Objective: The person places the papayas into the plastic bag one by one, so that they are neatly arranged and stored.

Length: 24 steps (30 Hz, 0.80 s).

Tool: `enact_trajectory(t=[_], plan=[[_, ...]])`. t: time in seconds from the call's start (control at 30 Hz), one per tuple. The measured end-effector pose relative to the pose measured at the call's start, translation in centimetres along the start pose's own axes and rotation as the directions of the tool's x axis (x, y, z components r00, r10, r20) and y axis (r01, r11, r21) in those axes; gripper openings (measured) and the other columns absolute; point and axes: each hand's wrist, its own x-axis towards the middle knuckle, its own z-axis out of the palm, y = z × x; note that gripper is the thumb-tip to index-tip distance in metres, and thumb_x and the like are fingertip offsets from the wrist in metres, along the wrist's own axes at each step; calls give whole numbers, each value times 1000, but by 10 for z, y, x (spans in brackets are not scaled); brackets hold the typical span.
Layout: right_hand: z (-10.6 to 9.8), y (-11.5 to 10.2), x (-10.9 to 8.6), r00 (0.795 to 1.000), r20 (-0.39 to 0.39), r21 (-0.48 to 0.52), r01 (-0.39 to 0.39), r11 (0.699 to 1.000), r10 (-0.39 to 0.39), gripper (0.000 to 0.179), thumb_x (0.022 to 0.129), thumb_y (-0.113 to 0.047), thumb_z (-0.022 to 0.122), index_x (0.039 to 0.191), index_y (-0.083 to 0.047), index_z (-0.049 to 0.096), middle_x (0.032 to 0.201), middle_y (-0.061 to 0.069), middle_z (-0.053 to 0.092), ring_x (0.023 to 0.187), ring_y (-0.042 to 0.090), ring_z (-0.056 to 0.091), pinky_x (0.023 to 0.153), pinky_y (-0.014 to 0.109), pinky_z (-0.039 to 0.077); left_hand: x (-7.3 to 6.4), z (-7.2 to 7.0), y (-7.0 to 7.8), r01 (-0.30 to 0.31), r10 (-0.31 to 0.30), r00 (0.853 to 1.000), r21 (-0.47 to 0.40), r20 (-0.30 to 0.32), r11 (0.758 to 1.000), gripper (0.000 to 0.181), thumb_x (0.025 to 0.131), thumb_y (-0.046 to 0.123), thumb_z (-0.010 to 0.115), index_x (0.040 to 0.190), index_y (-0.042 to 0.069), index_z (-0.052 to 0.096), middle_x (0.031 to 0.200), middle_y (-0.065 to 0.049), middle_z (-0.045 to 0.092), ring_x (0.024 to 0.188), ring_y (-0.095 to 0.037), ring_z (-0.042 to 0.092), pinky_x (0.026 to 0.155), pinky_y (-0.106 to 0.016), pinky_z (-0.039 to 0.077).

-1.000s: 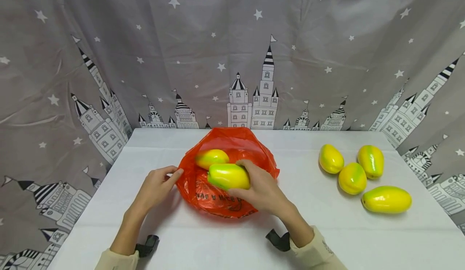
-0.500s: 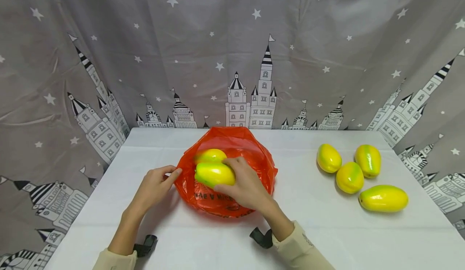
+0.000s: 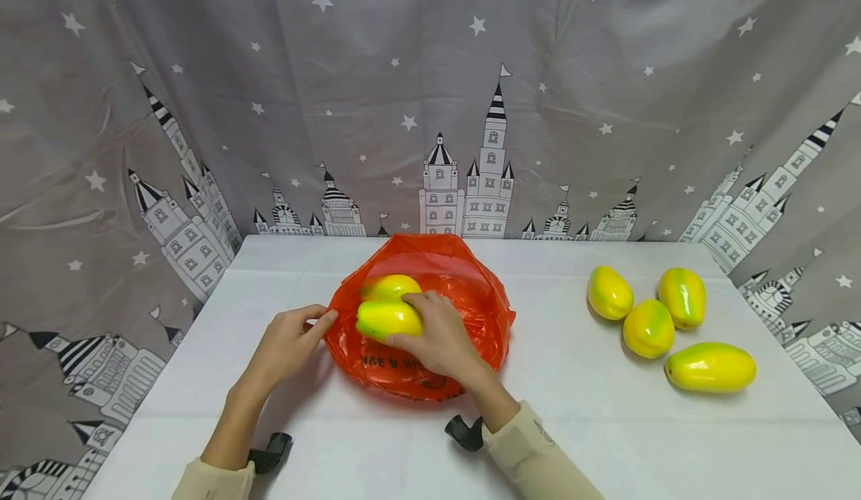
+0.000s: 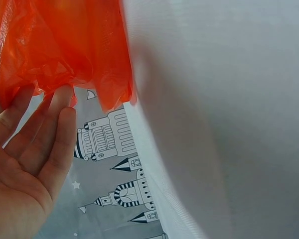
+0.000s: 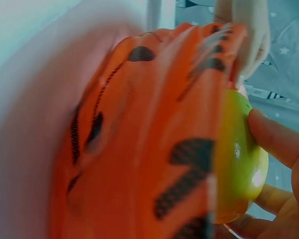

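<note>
A red plastic bag point(image 3: 480, 313) lies with its mouth spread wide on the white table. My left hand point(image 3: 291, 344) pinches the bag's left rim; in the left wrist view its fingertips point(image 4: 64, 94) are at the crumpled edge. Inside the bag's mouth, my right hand point(image 3: 437, 335) grips a glossy yellow-green papaya point(image 3: 383, 321) from its right end. Another papaya point(image 3: 392, 286) lies in the bag just behind the held one. In the right wrist view, the bag's near side hides part of the held papaya point(image 5: 239, 159), with the thumb on top and fingers beneath.
Several more papayas are grouped on the right of the table point(image 3: 558, 410), including one lying sideways point(image 3: 711, 368) nearest the front. A grey curtain point(image 3: 377, 51) printed with castles and stars hangs behind the table and along its sides. Black straps point(image 3: 466, 433) are at both wrists.
My right hand has moved left with the papaya and lowered it deeper into the bag, close against the other one. The left hand has stayed at the rim.
</note>
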Motion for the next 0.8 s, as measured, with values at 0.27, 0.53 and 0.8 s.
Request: enact_trajectory(t=[0.27,0.53,0.8], plan=[[13,6,9,999,-29,0,-15,1000,15,64,85,-31,78,140,-7,53,127,9,54,110,24,47,90,39,44,0,-2,5,4,-4,1000,-10,9,1000,27,101,25,58,107,4,73,100,-11,72,78,-20,68,72,-39,52],[21,5,13,998,-39,-28,-49,998,48,65,85,-30,79,140,-8,53,127,11,50,111,24,46,91,39,45,0,-2,5,0,0,1000,-12,20,1000,28,101,25,58,108,4,73,101,-11,72,80,-21,67,75,-41,53],[26,4,16,998,-49,-93,-37,995,32,65,85,-31,79,139,-7,54,124,11,50,108,24,46,89,36,44,0,-1,2,6,-6,1000,-5,24,1000,27,101,25,58,108,3,73,101,-12,72,80,-22,67,74,-40,53]])
